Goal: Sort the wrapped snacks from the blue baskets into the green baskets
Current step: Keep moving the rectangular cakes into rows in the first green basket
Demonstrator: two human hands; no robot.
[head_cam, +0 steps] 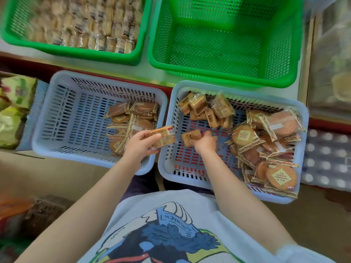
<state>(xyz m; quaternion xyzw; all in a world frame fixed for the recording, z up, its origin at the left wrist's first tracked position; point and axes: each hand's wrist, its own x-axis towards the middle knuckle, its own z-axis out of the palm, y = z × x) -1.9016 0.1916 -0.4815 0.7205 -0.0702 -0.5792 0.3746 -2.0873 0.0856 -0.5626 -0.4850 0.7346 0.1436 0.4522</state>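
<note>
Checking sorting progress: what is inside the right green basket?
Nothing shows inside the right green basket; its mesh floor is bare. It appears nested in another green basket, and whatever lies beneath the pair is hidden.

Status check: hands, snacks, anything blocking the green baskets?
Left hand grip shut on rectangular snack. Right hand grip shut on small snack in right blue basket. Right green basket empty; nothing blocking.

The wrapper (281,179) labels and shirt (176,221) lettering are too blurred to read.
</note>
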